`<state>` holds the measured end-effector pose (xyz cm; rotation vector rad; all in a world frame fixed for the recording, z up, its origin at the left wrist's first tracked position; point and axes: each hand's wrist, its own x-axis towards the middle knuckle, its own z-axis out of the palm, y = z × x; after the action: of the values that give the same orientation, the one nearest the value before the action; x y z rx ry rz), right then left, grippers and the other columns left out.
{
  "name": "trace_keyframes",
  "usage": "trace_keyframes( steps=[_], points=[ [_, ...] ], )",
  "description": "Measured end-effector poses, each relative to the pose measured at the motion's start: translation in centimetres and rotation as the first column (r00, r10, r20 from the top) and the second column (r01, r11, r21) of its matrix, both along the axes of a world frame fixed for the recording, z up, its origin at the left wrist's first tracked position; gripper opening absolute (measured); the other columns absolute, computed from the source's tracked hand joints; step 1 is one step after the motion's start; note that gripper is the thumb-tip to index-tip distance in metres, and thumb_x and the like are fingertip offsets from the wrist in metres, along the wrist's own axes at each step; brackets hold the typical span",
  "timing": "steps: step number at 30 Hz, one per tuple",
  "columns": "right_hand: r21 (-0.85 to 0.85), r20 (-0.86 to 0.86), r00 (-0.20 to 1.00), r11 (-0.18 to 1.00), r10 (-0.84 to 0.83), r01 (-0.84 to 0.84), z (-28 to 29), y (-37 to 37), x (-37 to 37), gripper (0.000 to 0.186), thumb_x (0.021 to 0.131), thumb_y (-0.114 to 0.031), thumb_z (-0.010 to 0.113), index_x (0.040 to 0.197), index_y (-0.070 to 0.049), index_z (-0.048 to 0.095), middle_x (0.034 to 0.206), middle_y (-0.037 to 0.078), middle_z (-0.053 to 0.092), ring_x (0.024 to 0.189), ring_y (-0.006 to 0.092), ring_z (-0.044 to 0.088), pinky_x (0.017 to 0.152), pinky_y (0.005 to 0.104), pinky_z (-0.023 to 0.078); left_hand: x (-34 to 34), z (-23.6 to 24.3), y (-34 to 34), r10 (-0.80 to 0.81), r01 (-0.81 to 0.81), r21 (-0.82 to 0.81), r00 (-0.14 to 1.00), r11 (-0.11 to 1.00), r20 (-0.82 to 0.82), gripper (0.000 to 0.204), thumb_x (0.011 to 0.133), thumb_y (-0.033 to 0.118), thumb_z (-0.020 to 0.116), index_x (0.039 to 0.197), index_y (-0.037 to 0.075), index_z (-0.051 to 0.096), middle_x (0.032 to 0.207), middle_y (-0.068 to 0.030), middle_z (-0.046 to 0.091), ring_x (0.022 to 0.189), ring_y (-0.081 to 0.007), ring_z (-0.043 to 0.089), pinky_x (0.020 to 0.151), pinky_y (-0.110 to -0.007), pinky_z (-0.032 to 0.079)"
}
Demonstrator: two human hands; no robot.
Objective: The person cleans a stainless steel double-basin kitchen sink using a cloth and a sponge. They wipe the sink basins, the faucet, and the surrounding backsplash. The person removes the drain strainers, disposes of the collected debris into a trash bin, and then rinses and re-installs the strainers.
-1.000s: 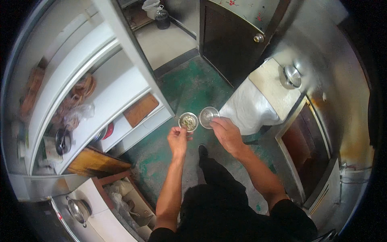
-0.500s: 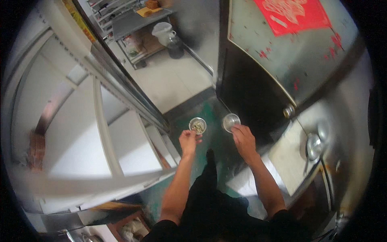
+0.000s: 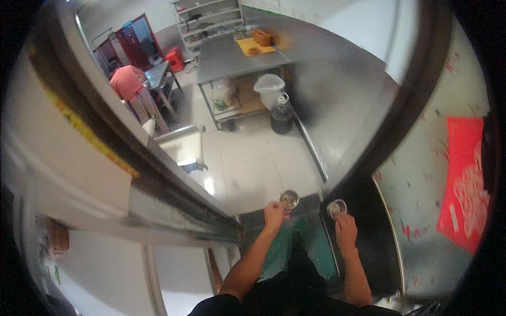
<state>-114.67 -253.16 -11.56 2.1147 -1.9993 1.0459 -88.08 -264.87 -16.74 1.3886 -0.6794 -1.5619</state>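
My left hand (image 3: 275, 215) grips a small round metal cup (image 3: 289, 198) holding pale, yellowish-green bits. To its right, my right hand (image 3: 344, 231) has its fingers on the rim of another small metal cup (image 3: 337, 206), whose contents are hard to make out. Both cups are held level and apart at a doorway, above the dark threshold. An open door (image 3: 411, 210) with a frosted panel and red paper cut-out is close by my right hand, and the white shelving unit (image 3: 179, 268) is beside my left forearm.
Beyond the doorway is a tiled room with a steel table (image 3: 221, 60), a white bucket (image 3: 266, 87), a dark jug (image 3: 282, 118) and a low trolley (image 3: 179, 139). A person in a pink top (image 3: 127, 84) bends at another table (image 3: 158, 73) on the left.
The view has swung up and advanced into the doorway, bringing the far room and the person into sight. My hands still carry the two cups, now further right in the picture.
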Motion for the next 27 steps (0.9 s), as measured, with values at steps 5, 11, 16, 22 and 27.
trace_keyframes(
  steps=[5, 11, 16, 22, 27],
  points=[
    [0.047, 0.02, 0.994, 0.993, 0.111, -0.112, -3.4, -19.3, 1.7, 0.02, 0.083, -0.001, 0.071, 0.103, -0.003, 0.07, 0.109, 0.013, 0.068, 0.105, 0.0339, 0.064, 0.09, 0.0421, 0.054, 3.6, -1.1, -16.4, 0.113, -0.113, -0.001, 0.994, 0.994, -0.013, 0.022, 0.095, 0.016, 0.066, 0.102, -0.002, 0.055, 0.098, -0.0155, 0.069, 0.084, -0.0272, 0.075, 0.058, -0.032, 0.06],
    [-0.027, 0.091, 0.914, 0.919, 0.395, -0.394, 1.3, -46.6, 12.3, 0.018, 0.083, -0.001, 0.071, 0.101, -0.004, 0.072, 0.11, 0.013, 0.068, 0.105, 0.0339, 0.064, 0.09, 0.0426, 0.054, 13.1, 3.8, -36.1, 0.298, -0.297, -0.052, 0.955, 0.954, 0.013, 0.022, 0.095, 0.015, 0.066, 0.101, -0.003, 0.055, 0.097, -0.0163, 0.069, 0.085, -0.0277, 0.075, 0.061, -0.034, 0.063],
    [-0.117, 0.116, 0.787, 0.795, 0.606, -0.596, 6.6, -67.3, 24.5, 0.016, 0.084, -0.002, 0.07, 0.1, -0.004, 0.07, 0.107, 0.013, 0.07, 0.103, 0.0341, 0.065, 0.091, 0.0428, 0.052, 22.3, 6.5, -51.3, 0.5, -0.496, -0.186, 0.866, 0.848, -0.032, 0.024, 0.096, 0.019, 0.068, 0.097, -0.002, 0.055, 0.093, -0.0153, 0.067, 0.083, -0.0284, 0.075, 0.059, -0.035, 0.063],
    [-0.162, 0.011, 0.65, 0.642, 0.76, -0.749, 9.6, -86.4, 41.2, 0.016, 0.084, -0.003, 0.072, 0.1, -0.004, 0.07, 0.107, 0.012, 0.07, 0.101, 0.0332, 0.066, 0.087, 0.0422, 0.054, 35.4, 5.0, -68.0, 0.684, -0.674, -0.273, 0.726, 0.686, -0.072, 0.023, 0.096, 0.017, 0.066, 0.099, -0.003, 0.055, 0.089, -0.0136, 0.067, 0.08, -0.0266, 0.075, 0.06, -0.036, 0.063],
    [-0.117, -0.018, 0.519, 0.514, 0.854, -0.85, 12.1, -98.8, 53.4, 0.017, 0.084, -0.004, 0.072, 0.101, -0.004, 0.07, 0.108, 0.012, 0.069, 0.101, 0.0334, 0.066, 0.085, 0.0414, 0.054, 46.1, 6.9, -78.8, 0.784, -0.776, -0.241, 0.616, 0.583, -0.085, 0.022, 0.094, 0.015, 0.067, 0.094, -0.005, 0.056, 0.088, -0.0142, 0.066, 0.078, -0.0247, 0.074, 0.057, -0.035, 0.063]
  ],
)
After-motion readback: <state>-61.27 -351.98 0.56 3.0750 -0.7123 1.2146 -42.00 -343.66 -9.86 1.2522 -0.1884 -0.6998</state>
